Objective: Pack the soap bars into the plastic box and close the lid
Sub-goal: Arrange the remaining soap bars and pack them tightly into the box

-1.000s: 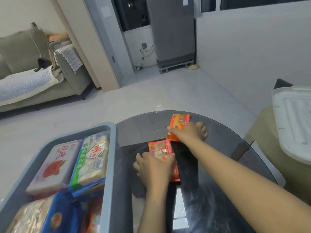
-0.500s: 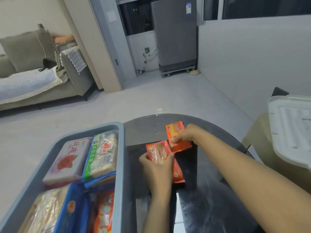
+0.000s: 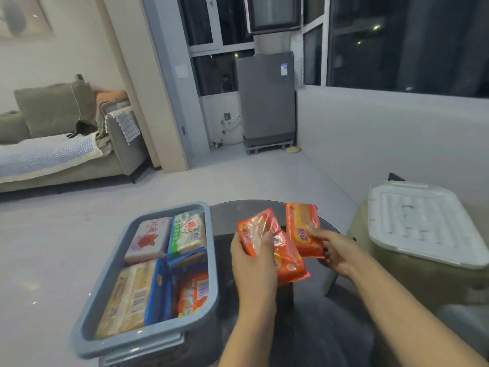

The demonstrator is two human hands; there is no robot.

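Soap in hand: three orange plastic-wrapped soap bars are held up above the round dark glass table (image 3: 264, 207), just right of the box. The left hand (image 3: 251, 260) curls its fingers round two orange packets (image 3: 267, 242) stacked askew; the right hand (image 3: 336, 250) pinches a third orange packet (image 3: 303, 229) by its lower end, thumb on the face.
Handling: I judge each bar stiff and fairly weighty inside a slick, crinkly film that can slide. Better to grip across the bar's body than by the loose sealed ends.
Box: the grey-blue rectangular plastic box (image 3: 211, 260) sits at the table's left edge, open, already holding a pink rose-printed bar (image 3: 148, 238), a green-and-white packet (image 3: 188, 231), a tan multipack (image 3: 127, 295) and an orange packet in blue wrap (image 3: 193, 292).
Space left: little; the new bars probably lie on top.
Lid: the white ribbed plastic lid (image 3: 423, 221) rests on a beige stool (image 3: 423, 282), off the table's right edge, well apart from the box.
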